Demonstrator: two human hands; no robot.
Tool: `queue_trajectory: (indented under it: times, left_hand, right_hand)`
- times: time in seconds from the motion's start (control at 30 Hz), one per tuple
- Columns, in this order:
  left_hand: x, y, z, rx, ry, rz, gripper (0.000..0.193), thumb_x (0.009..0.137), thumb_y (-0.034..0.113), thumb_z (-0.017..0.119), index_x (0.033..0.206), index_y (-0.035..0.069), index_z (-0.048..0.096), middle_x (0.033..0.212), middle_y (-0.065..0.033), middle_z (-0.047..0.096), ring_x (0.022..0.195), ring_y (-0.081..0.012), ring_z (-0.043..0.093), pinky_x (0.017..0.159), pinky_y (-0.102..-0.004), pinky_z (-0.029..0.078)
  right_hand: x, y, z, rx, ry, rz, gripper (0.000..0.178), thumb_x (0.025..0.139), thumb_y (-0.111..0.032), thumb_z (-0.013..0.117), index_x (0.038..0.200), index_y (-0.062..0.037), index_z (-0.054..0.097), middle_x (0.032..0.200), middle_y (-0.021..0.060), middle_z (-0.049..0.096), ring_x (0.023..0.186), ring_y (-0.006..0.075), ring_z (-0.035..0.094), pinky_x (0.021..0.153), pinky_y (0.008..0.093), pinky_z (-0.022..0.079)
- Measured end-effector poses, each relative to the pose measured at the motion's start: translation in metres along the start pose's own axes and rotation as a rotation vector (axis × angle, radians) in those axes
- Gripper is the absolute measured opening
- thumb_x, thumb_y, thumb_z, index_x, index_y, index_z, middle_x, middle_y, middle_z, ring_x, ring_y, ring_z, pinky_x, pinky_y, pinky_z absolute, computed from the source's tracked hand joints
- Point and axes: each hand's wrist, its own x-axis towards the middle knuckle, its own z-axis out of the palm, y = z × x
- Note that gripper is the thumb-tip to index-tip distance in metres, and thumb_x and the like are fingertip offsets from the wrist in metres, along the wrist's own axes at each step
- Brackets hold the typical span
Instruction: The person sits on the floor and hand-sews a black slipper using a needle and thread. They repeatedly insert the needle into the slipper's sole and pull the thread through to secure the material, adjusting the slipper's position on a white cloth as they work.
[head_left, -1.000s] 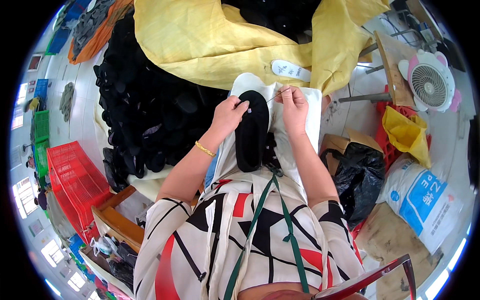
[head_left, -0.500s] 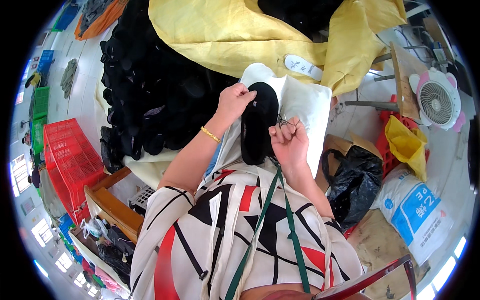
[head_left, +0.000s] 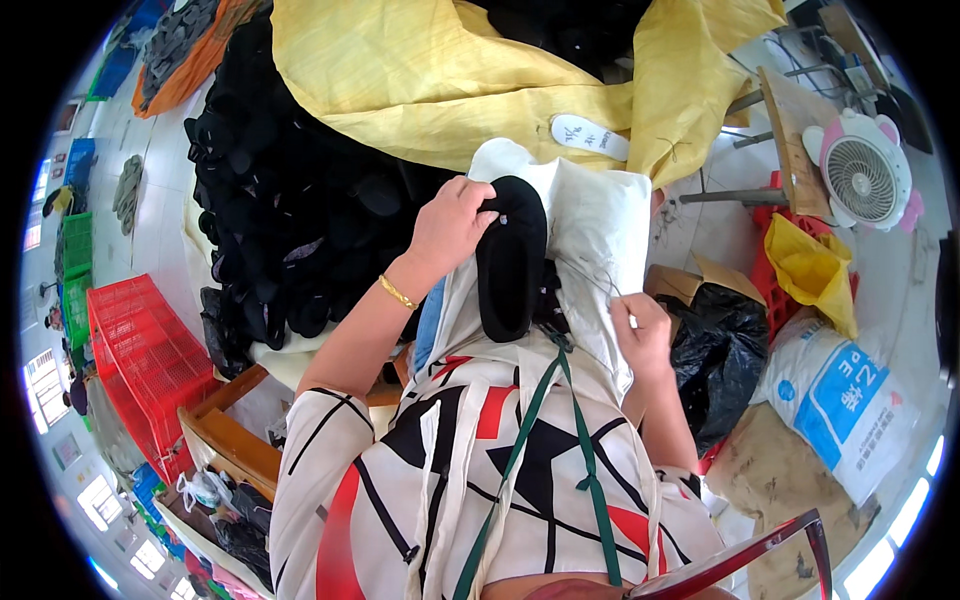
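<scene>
Right hand (head_left: 643, 325) has dropped lower (fingers clenched, thread unclear); left hand (head_left: 455, 222) grips the black slipper (head_left: 510, 258) on the white cloth (head_left: 605, 225)

A white cloth (head_left: 610, 215) over the lap carries a black slipper (head_left: 510, 260). Beyond it, a yellow sheet (head_left: 450, 90) carries a white insole (head_left: 588, 137) and a heap of black slippers (head_left: 290, 210).

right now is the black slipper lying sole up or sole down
Cannot tell: the black slipper lies lengthwise on white cloth, left hand gripping its top end.
</scene>
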Motion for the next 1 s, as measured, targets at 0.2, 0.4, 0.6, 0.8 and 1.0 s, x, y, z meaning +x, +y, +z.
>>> queue_trajectory:
  times: [0.2, 0.4, 0.6, 0.8, 1.0]
  left_hand:
    - [0.004, 0.006, -0.004, -0.119, -0.202, 0.007, 0.015, 0.083, 0.004, 0.061, 0.097, 0.007, 0.061, 0.084, -0.0092, 0.057, 0.07, -0.0262, 0.06, 0.063, -0.0359, 0.05]
    - [0.032, 0.045, -0.014, 0.251, -0.424, -0.142, 0.045, 0.081, 0.047, 0.071, 0.086, 0.003, 0.064, 0.078, -0.0116, 0.066, 0.07, -0.0301, 0.067, 0.061, -0.0368, 0.052]
    - [0.046, 0.06, 0.002, 0.477, -0.404, -0.236, 0.055, 0.08, 0.055, 0.069, 0.077, 0.0, 0.064, 0.077, -0.0184, 0.068, 0.07, -0.0359, 0.069, 0.061, -0.0426, 0.055]
    - [0.027, 0.029, 0.012, 0.207, -0.209, -0.271, 0.025, 0.079, 0.023, 0.065, 0.08, -0.002, 0.061, 0.074, -0.0165, 0.064, 0.069, -0.0329, 0.064, 0.064, -0.0368, 0.052]
    - [0.011, 0.008, 0.008, -0.246, -0.207, -0.471, 0.018, 0.084, 0.015, 0.071, 0.087, -0.001, 0.064, 0.066, 0.0019, 0.057, 0.057, -0.004, 0.05, 0.051, -0.0236, 0.041]
  right_hand:
    - [-0.03, 0.056, -0.034, 0.358, 0.079, 0.521, 0.014, 0.097, -0.01, 0.06, 0.099, 0.0019, 0.066, 0.08, 0.0042, 0.068, 0.071, 0.0104, 0.061, 0.069, 0.0229, 0.049]
    - [0.013, 0.037, 0.02, 0.594, 0.023, 0.4, 0.019, 0.095, -0.008, 0.062, 0.112, 0.0005, 0.062, 0.085, 0.007, 0.07, 0.077, 0.0119, 0.067, 0.072, 0.0227, 0.051]
    - [0.052, -0.005, 0.06, 0.691, -0.249, 0.501, 0.014, 0.099, -0.017, 0.061, 0.105, -0.0046, 0.063, 0.076, 0.0013, 0.066, 0.063, 0.005, 0.06, 0.054, 0.0209, 0.047]
    - [0.07, -0.032, 0.075, 0.606, -0.264, 0.425, 0.011, 0.096, -0.01, 0.058, 0.102, -0.0011, 0.059, 0.068, 0.004, 0.061, 0.057, 0.0099, 0.059, 0.053, 0.0271, 0.047]
    - [0.076, -0.033, 0.105, 0.615, -0.242, 0.336, 0.01, 0.093, -0.01, 0.06, 0.095, -0.0009, 0.06, 0.068, 0.0076, 0.064, 0.059, 0.0163, 0.063, 0.057, 0.0309, 0.05]
